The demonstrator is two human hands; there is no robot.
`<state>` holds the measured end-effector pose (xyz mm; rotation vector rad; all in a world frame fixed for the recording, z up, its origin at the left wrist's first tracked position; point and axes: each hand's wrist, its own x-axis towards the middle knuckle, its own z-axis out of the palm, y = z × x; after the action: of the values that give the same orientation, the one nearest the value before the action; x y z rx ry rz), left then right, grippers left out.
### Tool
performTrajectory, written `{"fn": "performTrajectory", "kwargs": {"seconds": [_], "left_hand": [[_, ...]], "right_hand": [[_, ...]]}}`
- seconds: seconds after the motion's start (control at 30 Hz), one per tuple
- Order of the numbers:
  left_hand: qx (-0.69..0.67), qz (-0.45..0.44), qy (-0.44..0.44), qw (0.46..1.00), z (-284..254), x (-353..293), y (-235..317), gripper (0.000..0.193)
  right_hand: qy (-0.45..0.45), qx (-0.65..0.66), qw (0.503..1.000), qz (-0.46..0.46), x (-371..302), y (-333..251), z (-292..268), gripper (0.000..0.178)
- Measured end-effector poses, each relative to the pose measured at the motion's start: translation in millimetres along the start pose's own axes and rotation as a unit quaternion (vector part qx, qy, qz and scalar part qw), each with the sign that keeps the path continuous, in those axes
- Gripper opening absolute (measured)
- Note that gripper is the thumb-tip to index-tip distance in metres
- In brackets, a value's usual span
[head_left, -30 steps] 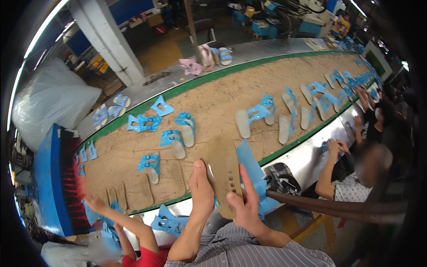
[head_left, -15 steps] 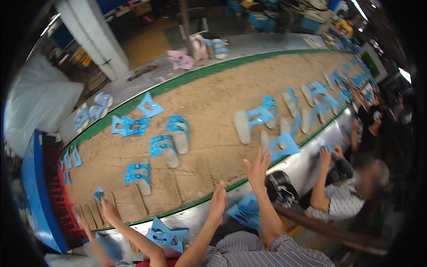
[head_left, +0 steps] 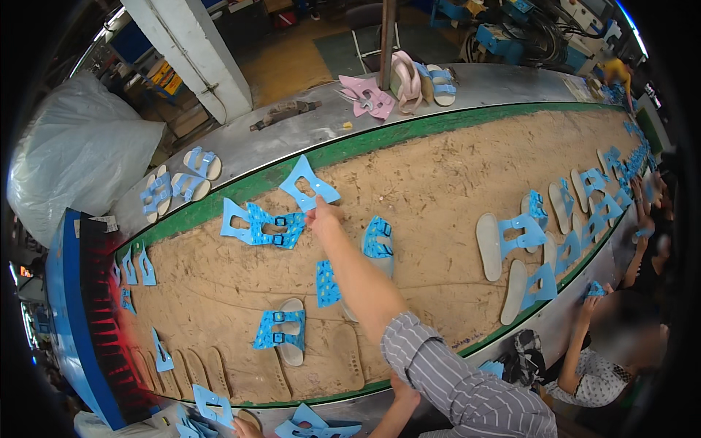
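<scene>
My right hand [head_left: 325,212], at the end of a striped sleeve, reaches across the belt. Its fingers pinch the near corner of a plain light blue sandal upper [head_left: 305,184], which has a cut-out in its middle. Just left of it, a patterned blue upper with buckles [head_left: 276,228] overlaps another plain one. My right forearm partly covers a sandal with a patterned upper [head_left: 378,237] and a second patterned upper [head_left: 328,283]. My left hand [head_left: 405,393] is low by the belt's near edge, beside my right sleeve; its fingers are hard to make out.
The long tan belt [head_left: 438,168] carries bare soles [head_left: 345,358] and sandals. At its left end stands a blue machine [head_left: 69,314] with a red-lit, fringed opening. A co-worker's hand [head_left: 247,428] holds a light blue upper [head_left: 212,404]. Finished sandals [head_left: 202,162] lie on the far metal ledge.
My right hand has gone from raised and spread above the near edge to the light blue upper across the belt. My left hand has dropped lower. The whole view has shifted.
</scene>
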<state>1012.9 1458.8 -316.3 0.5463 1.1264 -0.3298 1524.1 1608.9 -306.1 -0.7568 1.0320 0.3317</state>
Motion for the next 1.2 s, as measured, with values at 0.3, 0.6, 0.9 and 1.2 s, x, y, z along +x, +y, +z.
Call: {"fn": "performTrajectory", "kwargs": {"seconds": [0.3,0.6,0.9,1.2], "left_hand": [[0.512,0.270,0.017,0.815,27.8,-160.2,112.6,0.043],[0.449,0.557,-0.086,0.694,-4.1,-345.4,183.8,0.026],[0.418,0.711,-0.278,0.494,-22.5,-451.7,178.8,0.022],[0.436,0.721,-0.254,0.475,-43.9,-499.2,158.1,0.015]], "right_hand": [[-0.142,-0.137,0.879,-0.434,-137.5,-83.1,-135.6,0.024],[-0.185,-0.096,0.878,-0.431,-434.5,-103.9,-304.8,0.036],[-0.219,0.001,0.861,-0.460,-627.3,-26.9,-378.8,0.031],[-0.192,-0.123,0.790,-0.569,-659.5,7.2,-409.2,0.029]]}}
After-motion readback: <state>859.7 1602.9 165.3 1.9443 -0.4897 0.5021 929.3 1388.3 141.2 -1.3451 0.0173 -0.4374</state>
